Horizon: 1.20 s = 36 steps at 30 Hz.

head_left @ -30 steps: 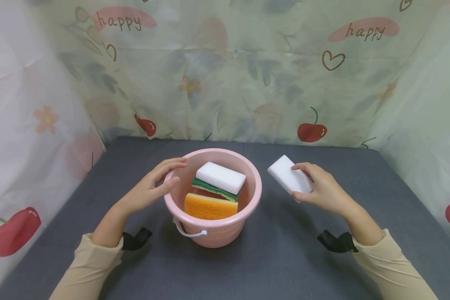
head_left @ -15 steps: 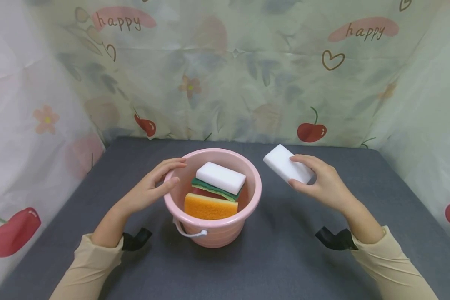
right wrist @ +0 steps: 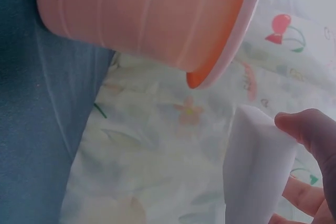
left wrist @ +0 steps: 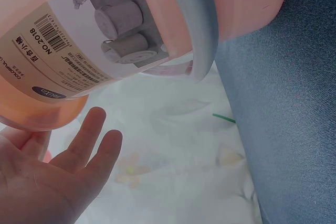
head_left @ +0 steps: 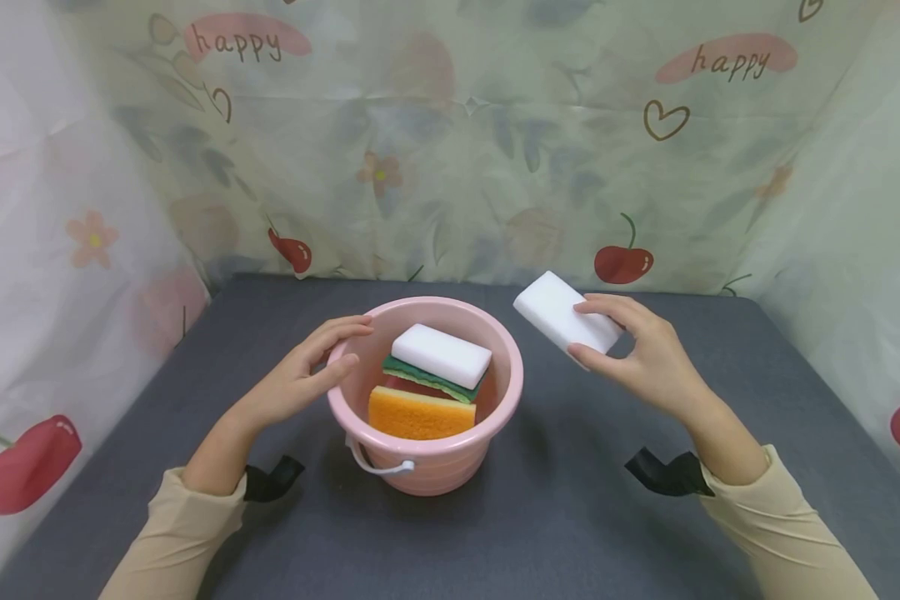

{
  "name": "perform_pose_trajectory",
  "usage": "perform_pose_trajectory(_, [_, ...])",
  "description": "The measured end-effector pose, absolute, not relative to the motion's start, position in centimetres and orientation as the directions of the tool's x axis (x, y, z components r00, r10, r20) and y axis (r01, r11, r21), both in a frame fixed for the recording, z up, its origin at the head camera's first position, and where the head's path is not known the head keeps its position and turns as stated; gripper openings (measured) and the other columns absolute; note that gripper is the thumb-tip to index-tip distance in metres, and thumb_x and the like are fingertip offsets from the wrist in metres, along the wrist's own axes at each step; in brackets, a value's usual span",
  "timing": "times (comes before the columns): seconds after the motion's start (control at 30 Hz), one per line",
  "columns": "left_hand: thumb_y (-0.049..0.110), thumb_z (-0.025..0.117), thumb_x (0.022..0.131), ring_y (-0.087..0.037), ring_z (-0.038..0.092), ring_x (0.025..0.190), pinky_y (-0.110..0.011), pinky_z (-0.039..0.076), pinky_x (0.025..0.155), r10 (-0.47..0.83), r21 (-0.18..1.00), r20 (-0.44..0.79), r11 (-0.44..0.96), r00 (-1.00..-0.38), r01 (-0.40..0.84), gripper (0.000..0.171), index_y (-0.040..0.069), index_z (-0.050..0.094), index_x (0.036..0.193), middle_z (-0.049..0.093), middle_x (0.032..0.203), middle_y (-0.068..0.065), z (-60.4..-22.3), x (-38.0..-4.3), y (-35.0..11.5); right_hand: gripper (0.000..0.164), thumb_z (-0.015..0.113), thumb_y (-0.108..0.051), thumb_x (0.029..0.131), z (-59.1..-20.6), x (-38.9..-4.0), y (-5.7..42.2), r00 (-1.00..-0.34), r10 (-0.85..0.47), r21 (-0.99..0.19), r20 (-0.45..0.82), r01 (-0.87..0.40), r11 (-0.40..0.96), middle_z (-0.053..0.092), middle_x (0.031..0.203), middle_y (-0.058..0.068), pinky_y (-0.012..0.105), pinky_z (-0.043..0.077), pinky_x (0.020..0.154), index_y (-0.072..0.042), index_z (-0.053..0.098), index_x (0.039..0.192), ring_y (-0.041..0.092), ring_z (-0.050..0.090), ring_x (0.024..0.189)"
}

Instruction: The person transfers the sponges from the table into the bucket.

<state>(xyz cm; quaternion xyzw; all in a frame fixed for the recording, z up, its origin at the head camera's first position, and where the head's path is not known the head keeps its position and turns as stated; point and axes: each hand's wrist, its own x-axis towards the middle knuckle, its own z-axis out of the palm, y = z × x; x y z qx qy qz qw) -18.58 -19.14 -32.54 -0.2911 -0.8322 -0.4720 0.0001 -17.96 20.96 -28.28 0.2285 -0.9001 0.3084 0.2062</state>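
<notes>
A pink bucket (head_left: 427,454) stands upright on the dark table, its white handle (head_left: 382,467) hanging down in front. Inside lie a white sponge block (head_left: 441,354), a sponge with a green scouring side (head_left: 431,377) just below it, and an orange sponge (head_left: 422,412) nearest the front. My left hand (head_left: 300,367) rests on the bucket's left rim, its fingers loose; the left wrist view shows two fingertips (left wrist: 110,142) spread outside the rim. To the right of the bucket, my right hand (head_left: 648,358) pinches a second white sponge block (head_left: 558,312) between thumb and fingers, raised above the table.
The dark cloth-covered table (head_left: 540,517) extends around the bucket. A printed curtain (head_left: 472,167) with cherries and flowers encloses the back and both sides. A black strap (head_left: 671,473) sits at each wrist. A reddish patch shows between the sponges in the bucket.
My right hand has lifted the white sponge block higher and carried it a little left, toward the bucket. The left hand and the bucket have stayed in place.
</notes>
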Motion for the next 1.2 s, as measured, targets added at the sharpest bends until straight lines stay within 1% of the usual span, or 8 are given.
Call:
perform_pose_trajectory(0.17, [0.015, 0.049, 0.096, -0.023, 0.029, 0.136, -0.01, 0.03, 0.1, 0.488, 0.786, 0.276, 0.381, -0.828, 0.487, 0.038, 0.013, 0.046, 0.134, 0.034, 0.148, -0.004, -32.6, -18.6, -19.1, 0.038, 0.075, -0.013, 0.076, -27.7, -17.7, 20.3, -0.796, -0.282, -0.473, 0.536, -0.56, 0.68, 0.059, 0.125, 0.011, 0.014, 0.04, 0.076, -0.012, 0.064, 0.112, 0.022, 0.055, 0.108])
perform_pose_trajectory(0.33, [0.016, 0.049, 0.096, -0.023, 0.03, 0.136, -0.015, 0.032, 0.102, 0.488, 0.783, 0.274, 0.387, -0.829, 0.486, 0.038, 0.014, 0.046, 0.134, 0.034, 0.148, -0.003, -32.5, -18.6, -19.1, 0.036, 0.075, -0.013, 0.076, -27.2, -17.6, 19.4, -0.793, -0.286, -0.502, 0.538, -0.573, 0.648, 0.06, 0.126, 0.01, 0.01, 0.038, 0.078, -0.013, 0.066, 0.111, 0.024, 0.055, 0.113])
perform_pose_trajectory(0.6, [0.015, 0.049, 0.096, -0.023, 0.029, 0.136, -0.008, 0.029, 0.1, 0.488, 0.786, 0.281, 0.377, -0.826, 0.49, 0.039, 0.012, 0.046, 0.134, 0.034, 0.148, -0.004, -32.5, -18.6, -19.1, 0.037, 0.076, -0.015, 0.076, -26.9, -17.6, 18.2, -0.785, -0.323, -0.495, 0.529, -0.594, 0.634, 0.059, 0.127, 0.008, 0.01, 0.04, 0.081, -0.012, 0.065, 0.111, 0.023, 0.055, 0.117])
perform_pose_trajectory(0.87, [0.015, 0.049, 0.096, -0.024, 0.03, 0.135, -0.009, 0.03, 0.1, 0.492, 0.78, 0.284, 0.381, -0.823, 0.497, 0.038, 0.013, 0.046, 0.134, 0.034, 0.148, -0.004, -32.6, -18.7, -19.1, 0.034, 0.075, -0.013, 0.077, -26.4, -17.4, 17.4, -0.769, -0.354, -0.508, 0.532, -0.624, 0.594, 0.059, 0.127, 0.009, 0.008, 0.038, 0.085, -0.013, 0.066, 0.109, 0.023, 0.054, 0.119])
perform_pose_trajectory(0.93, [0.015, 0.049, 0.096, -0.023, 0.03, 0.135, -0.01, 0.031, 0.1, 0.493, 0.779, 0.286, 0.38, -0.822, 0.499, 0.039, 0.013, 0.046, 0.134, 0.035, 0.148, -0.004, -32.6, -18.7, -19.1, 0.033, 0.075, -0.013, 0.077, -26.4, -17.4, 17.2, -0.768, -0.362, -0.509, 0.529, -0.628, 0.588, 0.059, 0.127, 0.009, 0.012, 0.04, 0.086, -0.013, 0.066, 0.109, 0.023, 0.054, 0.119])
perform_pose_trajectory(1.07, [0.015, 0.049, 0.096, -0.024, 0.031, 0.135, -0.013, 0.032, 0.101, 0.495, 0.775, 0.286, 0.384, -0.82, 0.502, 0.039, 0.014, 0.046, 0.134, 0.035, 0.147, -0.004, -32.5, -18.7, -19.1, 0.034, 0.075, -0.013, 0.077, -26.4, -17.4, 16.7, -0.771, -0.379, -0.514, 0.512, -0.628, 0.583, 0.059, 0.128, 0.009, 0.031, 0.047, 0.089, -0.012, 0.066, 0.11, 0.023, 0.052, 0.12])
perform_pose_trajectory(1.13, [0.015, 0.049, 0.096, -0.023, 0.031, 0.135, -0.02, 0.034, 0.104, 0.493, 0.775, 0.281, 0.389, -0.823, 0.498, 0.039, 0.014, 0.046, 0.134, 0.035, 0.147, -0.004, -32.5, -18.7, -19.1, 0.034, 0.075, -0.013, 0.077, -26.5, -17.5, 16.4, -0.771, -0.389, -0.519, 0.503, -0.63, 0.578, 0.058, 0.128, 0.009, 0.04, 0.047, 0.089, -0.012, 0.066, 0.11, 0.024, 0.052, 0.12])
perform_pose_trajectory(1.2, [0.015, 0.049, 0.096, -0.024, 0.031, 0.134, -0.032, 0.035, 0.106, 0.493, 0.774, 0.28, 0.391, -0.824, 0.497, 0.039, 0.014, 0.046, 0.134, 0.035, 0.147, -0.004, -32.5, -18.6, -19.1, 0.035, 0.075, -0.013, 0.077, -26.6, -17.5, 16.1, -0.767, -0.402, -0.517, 0.5, -0.637, 0.572, 0.058, 0.128, 0.01, 0.043, 0.048, 0.088, -0.012, 0.066, 0.11, 0.025, 0.052, 0.119])
